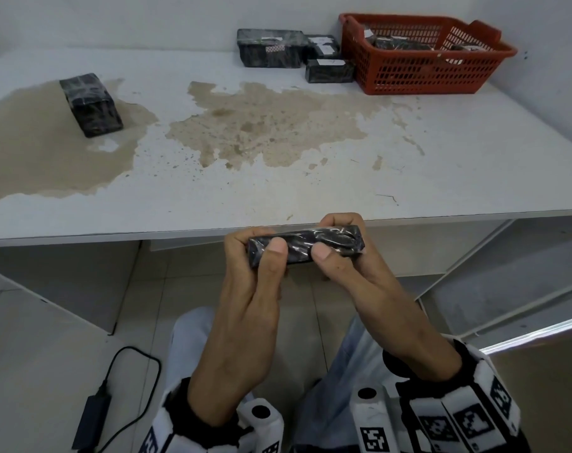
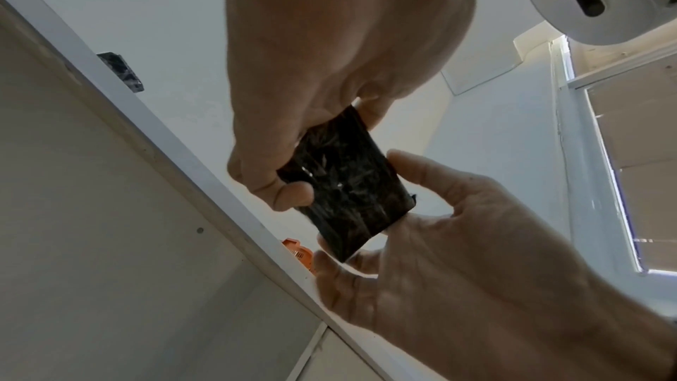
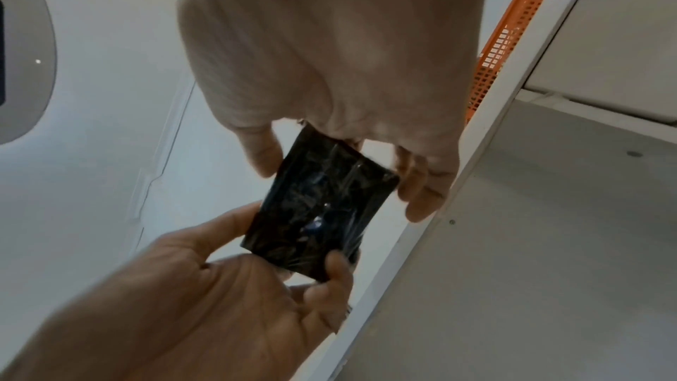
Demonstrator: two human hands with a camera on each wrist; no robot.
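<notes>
A small black packet wrapped in shiny film is held in the air, just in front of the white table's near edge. My left hand grips its left end, thumb on top and fingers curled behind. My right hand grips the right end the same way. From below, the left wrist view shows the black packet pinched between both hands. In the right wrist view the black packet is likewise held at both ends.
On the stained table, a black wrapped parcel lies at the left. Three more black parcels sit at the back beside a red plastic basket holding similar packets. A black power adapter with cable lies on the floor.
</notes>
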